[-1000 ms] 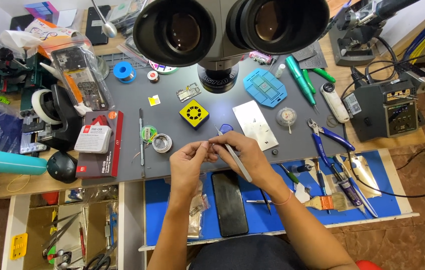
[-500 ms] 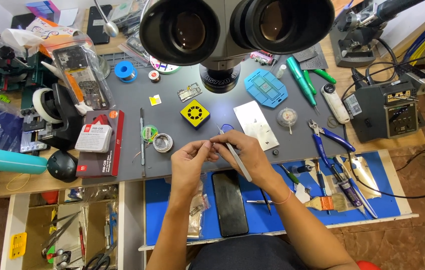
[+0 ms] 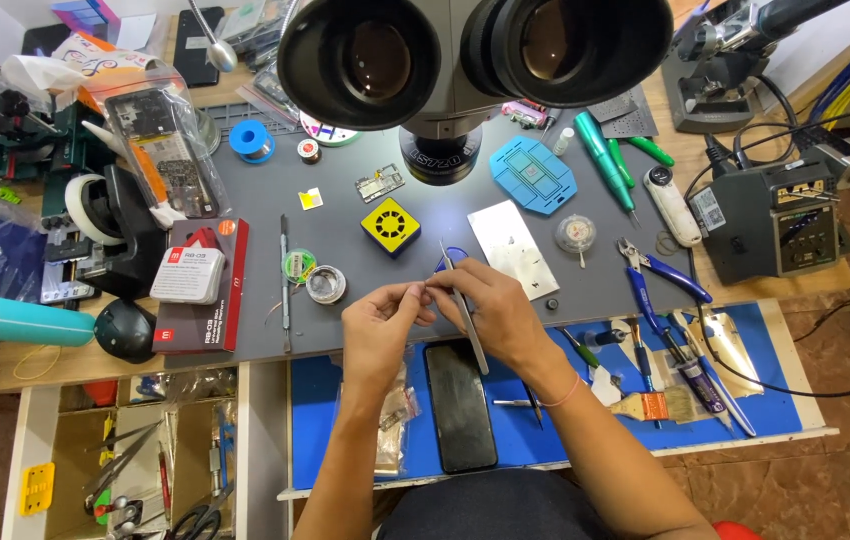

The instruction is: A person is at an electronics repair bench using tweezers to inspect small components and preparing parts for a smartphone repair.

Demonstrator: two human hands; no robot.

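Tweezers (image 3: pixel 465 310) lie in the right hand (image 3: pixel 495 315), gripped like a pen, their tip pointing up toward the base of the microscope (image 3: pixel 440 150). The left hand (image 3: pixel 380 325) meets it at the fingertips: thumb and forefinger of both hands are pressed together on something too small to make out, held just above the grey mat on the desk (image 3: pixel 345 210). Just below the hands a black phone (image 3: pixel 460 405) lies face down on the blue mat (image 3: pixel 545 440). Beside the left hand sit a small round tin (image 3: pixel 326 285) and a green-labelled spool (image 3: pixel 299 265). A yellow square block (image 3: pixel 390 225) rests near the microscope base, with a white plate (image 3: pixel 513 248) just right of the tweezers' tip. Blue-handled pliers (image 3: pixel 660 275) lie further right, well apart from the hands.
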